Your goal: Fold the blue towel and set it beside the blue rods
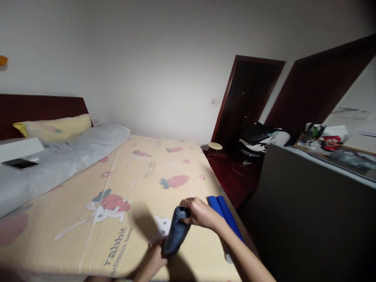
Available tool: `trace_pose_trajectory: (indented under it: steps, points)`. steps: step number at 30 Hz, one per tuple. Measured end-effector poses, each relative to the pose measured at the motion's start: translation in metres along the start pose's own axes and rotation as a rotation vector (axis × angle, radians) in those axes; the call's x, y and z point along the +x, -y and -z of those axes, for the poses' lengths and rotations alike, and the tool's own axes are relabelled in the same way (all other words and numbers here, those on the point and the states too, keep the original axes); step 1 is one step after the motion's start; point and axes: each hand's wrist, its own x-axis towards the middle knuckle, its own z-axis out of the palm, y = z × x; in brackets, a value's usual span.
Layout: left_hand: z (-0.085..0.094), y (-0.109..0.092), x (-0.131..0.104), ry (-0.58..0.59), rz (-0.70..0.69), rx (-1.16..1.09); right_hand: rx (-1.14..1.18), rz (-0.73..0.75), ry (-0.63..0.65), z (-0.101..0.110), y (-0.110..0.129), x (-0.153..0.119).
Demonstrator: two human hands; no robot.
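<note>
Hands grip one rolled dark-blue cloth (176, 234) on the bed (141, 188): right hand (199, 213) closes on its top end, left hand (154, 260) its bottom, keeping the roll tight; bright blue rolls (225, 213) lie beside.

left hand (154, 259) partly behind dark roll (176, 235), desk clutter (326, 141) blurred

- A bed (88, 219) carries a yellow sheet printed with rabbits and strawberries.
- A grey duvet (58, 160) lies rolled along its far side.
- A yellow pillow (54, 128) leans near the dark headboard (38, 107).
- A black phone (20, 163) lies on the duvet.
- A round stool (215, 146) stands by the dark doorway (246, 98).
- A cluttered counter (337, 154) stands at right.
</note>
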Motion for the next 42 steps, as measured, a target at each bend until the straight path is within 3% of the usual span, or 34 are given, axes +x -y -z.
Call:
trace_pose_trajectory:
  steps: [2,5,8,12,14,19,22,24,26,28,31,33,34,35,37,40,42]
  points:
    - [0.0,0.01,-0.009,0.012,-0.003,0.04,-0.014,-0.047,-0.023,0.023,-0.007,-0.012]
    - [-0.007,0.03,-0.026,-0.087,-0.013,0.15,-0.066,-0.13,-0.038,0.042,-0.024,-0.034]
    - [-0.019,0.045,-0.037,-0.239,-0.056,0.251,-0.16,-0.204,-0.037,0.032,-0.047,-0.052]
    - [-0.028,0.05,-0.037,-0.314,-0.099,0.315,-0.202,-0.244,-0.034,0.029,-0.082,-0.063]
    - [-0.028,0.05,-0.035,-0.333,-0.107,0.327,-0.202,-0.243,-0.061,0.05,-0.099,-0.062]
    - [-0.027,0.053,-0.034,-0.335,-0.12,0.333,-0.279,-0.275,-0.244,0.124,-0.13,-0.054]
    - [-0.028,0.055,-0.034,-0.346,-0.126,0.336,-0.477,-0.266,-0.369,0.135,-0.14,-0.065]
    - [-0.026,0.054,-0.034,-0.355,-0.132,0.336,-0.639,-0.264,-0.428,0.111,-0.15,-0.086]
    - [-0.024,0.05,-0.034,-0.359,-0.138,0.334,-0.716,-0.279,-0.455,0.059,-0.166,-0.117]
    - [-0.02,0.046,-0.035,-0.355,-0.147,0.33,-0.685,-0.314,-0.491,-0.017,-0.185,-0.154]
    - [-0.015,0.042,-0.037,-0.345,-0.146,0.32,-0.59,-0.501,-0.503,-0.141,-0.207,-0.208]
    - [-0.013,0.04,-0.037,-0.342,-0.134,0.316,-0.537,-0.616,-0.501,-0.203,-0.212,-0.234]
    - [-0.012,0.04,-0.037,-0.34,-0.13,0.315,-0.514,-0.652,-0.498,-0.223,-0.212,-0.242]
    - [-0.012,0.041,-0.037,-0.336,-0.128,0.315,-0.494,-0.681,-0.487,-0.234,-0.211,-0.247]
    - [-0.013,0.042,-0.037,-0.328,-0.133,0.319,-0.459,-0.746,-0.444,-0.235,-0.207,-0.249]
    - [-0.014,0.044,-0.036,-0.343,-0.145,0.335,-0.341,-0.923,-0.332,-0.206,-0.202,-0.238]
    - [-0.015,0.046,-0.036,-0.37,-0.157,0.349,-0.256,-1.063,-0.327,-0.188,-0.2,-0.223]
